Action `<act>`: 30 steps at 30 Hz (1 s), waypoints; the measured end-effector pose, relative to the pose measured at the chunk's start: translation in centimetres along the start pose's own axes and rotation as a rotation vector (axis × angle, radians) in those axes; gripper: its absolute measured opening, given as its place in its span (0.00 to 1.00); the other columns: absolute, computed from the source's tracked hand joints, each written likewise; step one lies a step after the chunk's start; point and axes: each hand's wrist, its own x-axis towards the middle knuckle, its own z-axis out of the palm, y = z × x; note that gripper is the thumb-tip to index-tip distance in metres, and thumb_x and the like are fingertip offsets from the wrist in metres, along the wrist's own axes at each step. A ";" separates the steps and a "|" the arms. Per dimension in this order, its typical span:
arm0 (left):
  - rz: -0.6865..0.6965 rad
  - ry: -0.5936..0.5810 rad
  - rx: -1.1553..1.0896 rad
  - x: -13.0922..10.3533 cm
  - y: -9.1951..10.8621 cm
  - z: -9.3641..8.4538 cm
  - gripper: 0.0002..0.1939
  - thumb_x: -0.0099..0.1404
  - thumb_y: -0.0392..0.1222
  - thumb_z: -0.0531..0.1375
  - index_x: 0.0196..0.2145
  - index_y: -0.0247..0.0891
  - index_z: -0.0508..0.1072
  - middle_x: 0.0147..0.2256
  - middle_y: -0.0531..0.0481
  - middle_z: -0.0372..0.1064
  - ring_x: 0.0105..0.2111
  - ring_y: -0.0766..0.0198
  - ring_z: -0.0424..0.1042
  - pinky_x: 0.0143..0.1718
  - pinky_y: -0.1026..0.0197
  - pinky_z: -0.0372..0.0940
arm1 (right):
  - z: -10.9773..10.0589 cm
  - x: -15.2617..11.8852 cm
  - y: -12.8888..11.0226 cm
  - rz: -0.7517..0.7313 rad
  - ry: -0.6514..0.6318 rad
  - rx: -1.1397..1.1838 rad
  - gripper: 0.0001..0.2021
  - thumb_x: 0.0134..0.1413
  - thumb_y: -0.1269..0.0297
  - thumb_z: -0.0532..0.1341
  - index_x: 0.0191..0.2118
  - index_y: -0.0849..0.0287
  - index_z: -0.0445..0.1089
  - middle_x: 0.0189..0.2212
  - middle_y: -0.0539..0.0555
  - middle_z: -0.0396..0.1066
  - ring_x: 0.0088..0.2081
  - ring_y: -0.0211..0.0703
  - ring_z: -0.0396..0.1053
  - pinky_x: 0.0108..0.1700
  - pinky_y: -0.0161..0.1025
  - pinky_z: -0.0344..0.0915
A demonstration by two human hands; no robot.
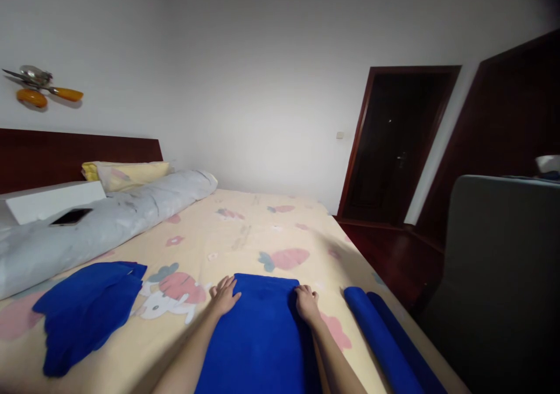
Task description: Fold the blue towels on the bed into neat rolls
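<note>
A folded blue cloth (258, 330) lies flat on the bed in front of me, its far edge straight and its near end cut off by the frame. At its far left corner rests my left hand (225, 296), fingers apart, the thumb on the fabric. My right hand (307, 303) has its fingers curled at the far right corner, gripping the cloth's edge. Farther left, a loose blue garment (90, 309) is spread unevenly. Two long blue rolls of cloth (380, 338) lie side by side to the right.
The bed (245, 236) has a cream sheet with carrot prints. Along its left side stretch a grey rolled quilt (144, 204) with a phone (72, 217), a white box (56, 200) and a yellow pillow (131, 175). A grey chair back (499, 254) stands right; a dark door (394, 149) is beyond.
</note>
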 end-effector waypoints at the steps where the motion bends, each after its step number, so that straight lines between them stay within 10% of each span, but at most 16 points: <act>1: 0.001 0.006 0.001 -0.1 0.1 0.0 0.31 0.66 0.50 0.48 0.65 0.45 0.56 0.68 0.47 0.45 0.68 0.52 0.42 0.61 0.37 0.45 | -0.2 -0.1 -0.1 -0.017 -0.003 -0.008 0.26 0.59 0.76 0.40 0.50 0.59 0.71 0.55 0.61 0.67 0.57 0.51 0.58 0.56 0.50 0.50; 21: -0.064 -0.010 0.037 0.1 0.8 0.2 0.33 0.69 0.55 0.42 0.68 0.43 0.47 0.70 0.46 0.34 0.69 0.51 0.34 0.63 0.35 0.40 | 0.1 0.0 -1.4 0.044 -0.103 -0.129 0.27 0.64 0.66 0.42 0.66 0.63 0.53 0.68 0.60 0.47 0.68 0.55 0.45 0.64 0.62 0.43; 26: -0.024 0.170 0.103 -0.3 4.4 2.1 0.32 0.69 0.46 0.40 0.69 0.38 0.44 0.70 0.44 0.31 0.69 0.47 0.27 0.64 0.33 0.28 | 1.0 0.2 -4.5 0.017 -0.078 -0.101 0.28 0.63 0.70 0.39 0.68 0.70 0.46 0.69 0.64 0.37 0.70 0.52 0.34 0.67 0.57 0.34; 30: 0.260 0.076 0.063 -0.7 8.1 3.8 0.31 0.68 0.42 0.40 0.68 0.45 0.49 0.68 0.54 0.43 0.69 0.59 0.37 0.67 0.50 0.38 | 2.2 0.0 -8.2 -0.196 -0.132 -0.024 0.27 0.65 0.64 0.41 0.69 0.52 0.45 0.69 0.50 0.44 0.68 0.36 0.41 0.66 0.40 0.43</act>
